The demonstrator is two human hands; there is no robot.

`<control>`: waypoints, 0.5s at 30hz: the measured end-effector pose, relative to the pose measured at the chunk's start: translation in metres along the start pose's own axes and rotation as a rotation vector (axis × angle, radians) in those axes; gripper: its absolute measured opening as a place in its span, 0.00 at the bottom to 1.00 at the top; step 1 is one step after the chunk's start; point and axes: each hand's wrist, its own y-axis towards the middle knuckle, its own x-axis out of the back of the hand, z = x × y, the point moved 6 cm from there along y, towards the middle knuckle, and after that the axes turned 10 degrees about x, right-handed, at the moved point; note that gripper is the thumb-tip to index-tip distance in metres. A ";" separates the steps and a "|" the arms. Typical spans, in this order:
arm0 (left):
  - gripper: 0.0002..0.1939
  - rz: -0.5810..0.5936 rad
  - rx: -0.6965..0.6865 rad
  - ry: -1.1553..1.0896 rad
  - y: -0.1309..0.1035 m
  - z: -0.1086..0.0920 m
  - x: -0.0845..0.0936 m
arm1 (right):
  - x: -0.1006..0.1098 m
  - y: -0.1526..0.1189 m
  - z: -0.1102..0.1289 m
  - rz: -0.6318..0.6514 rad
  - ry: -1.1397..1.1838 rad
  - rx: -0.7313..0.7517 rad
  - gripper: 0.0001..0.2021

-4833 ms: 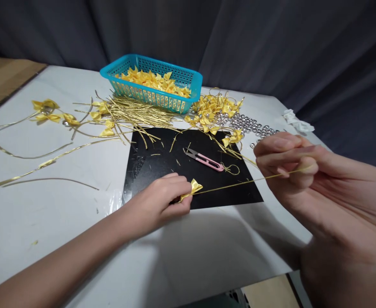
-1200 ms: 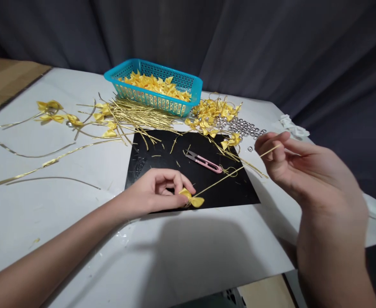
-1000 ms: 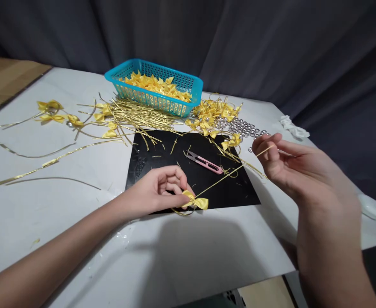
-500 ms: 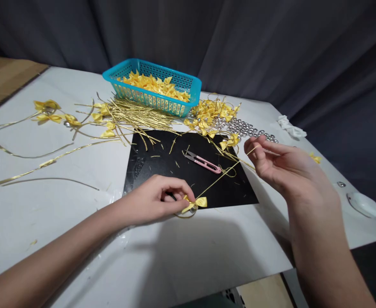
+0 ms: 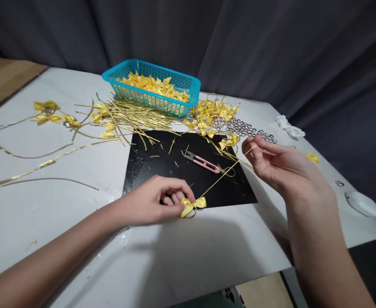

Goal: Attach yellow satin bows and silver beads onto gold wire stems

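Near the front edge of a black mat point(image 5: 162, 171), my left hand point(image 5: 162, 199) pinches a yellow ribbon bow point(image 5: 199, 202) with a small loop of gold cord hanging below it. From the bow a thin gold cord point(image 5: 220, 178) runs taut up to the right. Its upper end is between the thumb and fingers of my right hand point(image 5: 277, 164), raised over the mat's right side. Pink thread snips point(image 5: 204, 163) lie on the mat between both hands, with a curl of cord at their handle.
Behind the mat stands a blue basket point(image 5: 156, 98) of yellow bows, beside a pile of gold cords point(image 5: 139, 114). More bows point(image 5: 212, 112) and silver beads point(image 5: 245, 128) lie at the back right. A white oval object point(image 5: 362, 204) sits at the right edge.
The bow has turned slightly in my left fingers, showing more of its left loop, and the cord loop under it looks smaller. My right hand keeps the cord taut.
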 end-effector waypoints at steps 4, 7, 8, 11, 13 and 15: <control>0.07 0.011 0.003 0.036 -0.001 0.001 -0.001 | 0.000 0.002 -0.001 0.024 -0.042 -0.002 0.15; 0.07 0.027 -0.004 0.085 -0.003 0.000 -0.002 | 0.000 0.008 0.002 0.129 -0.152 0.101 0.12; 0.07 0.034 -0.004 0.113 -0.003 0.000 -0.002 | 0.000 0.011 0.004 0.163 -0.189 0.152 0.09; 0.08 0.042 -0.018 0.177 -0.003 -0.001 -0.002 | -0.005 0.017 0.010 0.287 -0.327 0.342 0.02; 0.08 0.026 -0.058 0.184 -0.004 -0.002 -0.001 | -0.011 0.022 0.011 0.333 -0.448 0.436 0.03; 0.08 -0.005 -0.119 0.188 -0.005 -0.005 0.000 | -0.021 0.027 0.007 0.391 -0.557 0.463 0.06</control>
